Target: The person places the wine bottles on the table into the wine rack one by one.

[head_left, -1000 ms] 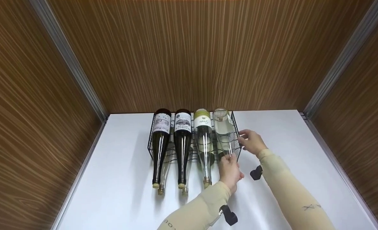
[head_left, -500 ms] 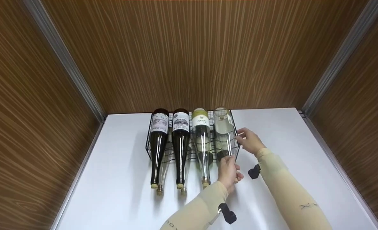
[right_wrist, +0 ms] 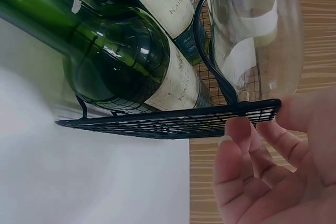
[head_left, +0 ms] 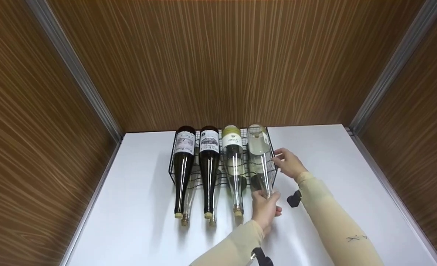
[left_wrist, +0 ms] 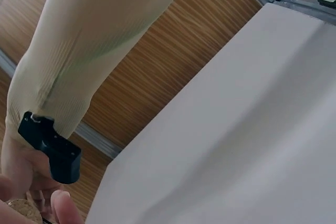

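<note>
A black wire wine rack [head_left: 172, 162] holds bottles on their sides, corked necks toward me. My left hand [head_left: 264, 212] holds the neck of the rightmost clear glass bottle [head_left: 258, 146] on the top row between thumb and fingers. In the left wrist view a cork [left_wrist: 23, 209] shows beside the left fingertips [left_wrist: 65, 208]. At the rack's right side, my right hand [head_left: 289, 163] pinches the wire edge between thumb and fingertips, as the right wrist view shows near the rack's rim [right_wrist: 199, 113]. The clear bottle's mouth is hidden behind my left hand in the head view.
Left of the clear bottle lie a yellow-green-ended bottle [head_left: 232, 140] and two dark bottles [head_left: 183, 166] [head_left: 209, 166]. Green bottles [right_wrist: 126, 51] lie in the lower row. The rack stands on a white tabletop [head_left: 137, 207] against a wood-grain back wall [head_left: 218, 74].
My left hand has slid along the clear bottle's neck toward its near end, and its thumb now lies to the right of the neck. The right hand stays at the rack's side.
</note>
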Action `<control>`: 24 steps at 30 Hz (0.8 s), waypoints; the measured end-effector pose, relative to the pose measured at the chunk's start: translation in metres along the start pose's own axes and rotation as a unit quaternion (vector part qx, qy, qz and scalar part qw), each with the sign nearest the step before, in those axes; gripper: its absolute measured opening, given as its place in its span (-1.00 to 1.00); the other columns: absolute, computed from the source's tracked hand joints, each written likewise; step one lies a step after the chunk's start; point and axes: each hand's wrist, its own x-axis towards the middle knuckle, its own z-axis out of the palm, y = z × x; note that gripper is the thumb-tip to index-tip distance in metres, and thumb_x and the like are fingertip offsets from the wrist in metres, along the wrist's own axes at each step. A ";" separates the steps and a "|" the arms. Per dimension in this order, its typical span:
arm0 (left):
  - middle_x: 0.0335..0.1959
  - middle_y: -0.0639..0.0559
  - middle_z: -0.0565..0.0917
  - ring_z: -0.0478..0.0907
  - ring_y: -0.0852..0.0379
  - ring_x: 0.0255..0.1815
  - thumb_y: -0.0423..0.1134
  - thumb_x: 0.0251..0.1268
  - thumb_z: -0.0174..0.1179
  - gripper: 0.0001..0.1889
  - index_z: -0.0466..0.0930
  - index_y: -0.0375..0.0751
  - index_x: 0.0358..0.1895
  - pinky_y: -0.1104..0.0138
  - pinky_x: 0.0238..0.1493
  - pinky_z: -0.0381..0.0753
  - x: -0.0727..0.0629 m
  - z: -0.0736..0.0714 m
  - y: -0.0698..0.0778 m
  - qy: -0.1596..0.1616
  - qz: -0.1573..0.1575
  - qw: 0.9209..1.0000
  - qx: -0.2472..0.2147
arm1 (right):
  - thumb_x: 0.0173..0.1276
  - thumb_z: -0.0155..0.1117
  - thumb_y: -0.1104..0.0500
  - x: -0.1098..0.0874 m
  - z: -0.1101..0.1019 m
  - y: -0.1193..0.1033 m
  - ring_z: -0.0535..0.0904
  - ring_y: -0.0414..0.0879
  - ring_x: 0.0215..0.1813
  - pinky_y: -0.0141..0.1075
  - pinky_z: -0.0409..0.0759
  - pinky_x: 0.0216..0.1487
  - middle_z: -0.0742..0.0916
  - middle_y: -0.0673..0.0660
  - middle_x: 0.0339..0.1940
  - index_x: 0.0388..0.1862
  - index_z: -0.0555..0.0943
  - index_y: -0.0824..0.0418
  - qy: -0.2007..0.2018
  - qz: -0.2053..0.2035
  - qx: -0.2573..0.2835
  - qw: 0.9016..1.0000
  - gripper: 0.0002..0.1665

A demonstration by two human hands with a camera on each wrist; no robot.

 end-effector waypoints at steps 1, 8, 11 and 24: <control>-0.30 -0.14 0.47 0.46 0.15 -0.68 -0.23 0.13 0.29 -0.54 0.21 -0.24 -0.03 0.39 -0.65 0.53 -0.001 0.000 0.000 0.002 0.003 1.000 -0.001 | 0.48 0.05 0.08 0.000 0.000 0.000 0.59 0.09 0.00 -0.11 0.62 -0.04 0.58 0.29 0.07 0.28 0.36 0.25 0.000 -0.001 0.001 1.000 -0.53; -0.35 -0.14 0.47 0.45 0.18 -0.66 -0.26 0.25 0.21 -0.64 0.21 -0.24 -0.09 0.41 -0.61 0.52 -0.001 -0.005 0.000 -0.003 0.008 1.000 0.014 | 0.49 0.04 0.07 0.000 -0.001 0.000 0.58 0.11 0.04 -0.08 0.61 0.01 0.57 0.28 0.09 0.29 0.35 0.23 -0.002 0.007 0.000 1.000 -0.53; -0.40 -0.12 0.48 0.44 0.18 -0.67 -0.26 0.27 0.19 -0.68 0.23 -0.26 -0.11 0.40 -0.60 0.51 -0.001 -0.007 0.000 -0.008 0.020 1.000 0.017 | 0.50 0.03 0.07 0.001 -0.001 0.001 0.58 0.12 0.04 -0.08 0.60 0.01 0.57 0.30 0.10 0.30 0.34 0.24 -0.008 0.004 0.001 1.000 -0.52; -0.45 -0.02 0.51 0.43 0.20 -0.66 -0.19 0.48 -0.02 -0.82 0.36 -0.26 -0.14 0.42 -0.61 0.47 -0.002 -0.011 -0.001 -0.026 0.028 0.999 0.008 | 0.50 0.04 0.08 0.000 -0.001 -0.001 0.59 0.13 0.02 -0.11 0.61 -0.02 0.58 0.29 0.07 0.30 0.34 0.25 -0.009 0.007 0.012 1.000 -0.52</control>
